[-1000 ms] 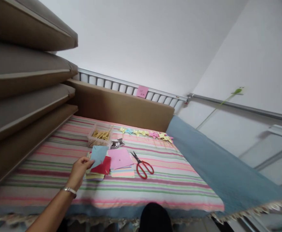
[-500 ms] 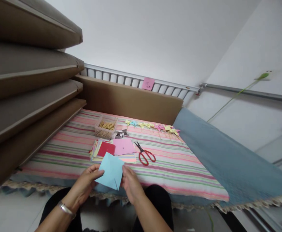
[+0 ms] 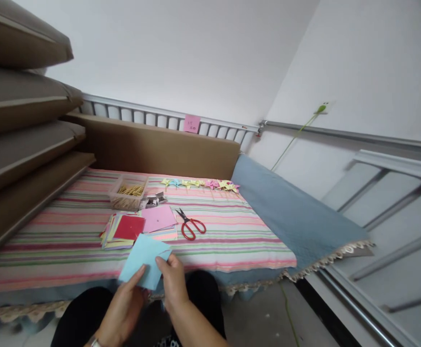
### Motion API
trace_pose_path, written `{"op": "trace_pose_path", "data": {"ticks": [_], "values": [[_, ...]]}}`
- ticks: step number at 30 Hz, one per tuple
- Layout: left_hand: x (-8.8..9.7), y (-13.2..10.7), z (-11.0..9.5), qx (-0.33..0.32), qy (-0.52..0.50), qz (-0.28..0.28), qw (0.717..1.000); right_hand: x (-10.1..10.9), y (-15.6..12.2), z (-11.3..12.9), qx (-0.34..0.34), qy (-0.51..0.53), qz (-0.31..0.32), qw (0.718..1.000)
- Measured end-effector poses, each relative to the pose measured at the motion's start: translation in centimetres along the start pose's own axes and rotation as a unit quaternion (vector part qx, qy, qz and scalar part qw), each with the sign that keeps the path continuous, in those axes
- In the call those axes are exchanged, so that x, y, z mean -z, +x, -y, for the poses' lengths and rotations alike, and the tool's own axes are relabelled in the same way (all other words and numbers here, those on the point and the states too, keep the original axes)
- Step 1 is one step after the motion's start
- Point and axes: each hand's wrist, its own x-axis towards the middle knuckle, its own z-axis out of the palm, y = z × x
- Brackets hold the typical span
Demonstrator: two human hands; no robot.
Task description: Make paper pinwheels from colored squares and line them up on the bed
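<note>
A light blue square of paper (image 3: 143, 260), with a cut or crease line near its upper right corner, is held over the near edge of the striped cloth. My left hand (image 3: 125, 303) grips its lower edge, thumb on top. On the right side, my right hand (image 3: 172, 279) pinches the paper between thumb and fingers. Just beyond lie a stack of coloured paper squares (image 3: 112, 236), a red square (image 3: 129, 227) and a pink square (image 3: 159, 218). Red-handled scissors (image 3: 190, 225) rest to the right of these, blades pointing away.
A clear plastic box (image 3: 126, 193) of thin wooden sticks stands behind the papers. Several small paper pinwheels (image 3: 199, 183) lie along the back. Tall brown cushions (image 3: 26, 120) are stacked at left, and a radiator (image 3: 138, 115) runs along the wall.
The blue paper has been turned, so its cut line now lies at the upper right instead of the bottom. My view has swung to the right.
</note>
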Motion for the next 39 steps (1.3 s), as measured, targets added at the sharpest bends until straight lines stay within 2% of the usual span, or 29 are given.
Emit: {"op": "trace_pose_path", "data": {"ticks": [3, 5, 9, 12, 15, 18, 20, 23, 27, 31, 35, 37, 39], "values": [[0.3, 0.9, -0.5, -0.065, 0.051, -0.066, 0.994, 1.3, 1.6, -0.8, 0.017, -0.102, 0.007, 0.995], [0.5, 1.6, -1.5, -0.089, 0.061, -0.101, 0.989, 3.9, 4.3, -0.5, 0.040, -0.187, -0.007, 0.982], [0.9, 2.4, -3.1, -0.081, 0.073, -0.113, 0.988, 10.3, 11.2, 0.4, 0.067, -0.368, -0.074, 0.924], [0.5, 2.2, -3.4, -0.052, 0.078, -0.116, 0.989, 13.0, 15.2, 0.1, 0.078, -0.469, -0.068, 0.877], [-0.6, 2.0, -3.6, -0.051, 0.066, -0.122, 0.989, 14.0, 17.2, -0.6, 0.076, -0.542, -0.033, 0.836], [-1.7, 2.4, -3.8, -0.065, 0.061, -0.124, 0.988, 14.6, 17.9, -0.9, 0.091, -0.589, 0.001, 0.803], [-2.3, 2.9, -3.7, -0.074, 0.065, -0.126, 0.987, 14.8, 18.0, -0.9, 0.105, -0.606, 0.016, 0.788], [-3.4, 4.0, -3.2, -0.084, 0.072, -0.100, 0.989, 14.5, 18.2, -1.1, 0.122, -0.618, 0.026, 0.777], [-5.1, 4.9, -2.6, -0.076, 0.084, -0.081, 0.990, 13.7, 18.5, -1.8, 0.123, -0.610, 0.023, 0.783], [-6.4, 5.1, -3.1, -0.091, 0.096, -0.080, 0.988, 14.1, 18.2, -1.8, 0.105, -0.572, 0.020, 0.813], [-6.9, 5.2, -4.1, -0.102, 0.115, -0.087, 0.984, 16.4, 16.6, -0.6, 0.081, -0.507, 0.029, 0.858], [-7.1, 5.3, -4.6, -0.109, 0.126, -0.092, 0.982, 17.9, 14.9, 0.1, 0.064, -0.471, 0.034, 0.879], [-7.3, 5.4, -4.9, -0.113, 0.143, -0.087, 0.980, 19.5, 12.3, 0.7, 0.037, -0.399, 0.039, 0.915]]}}
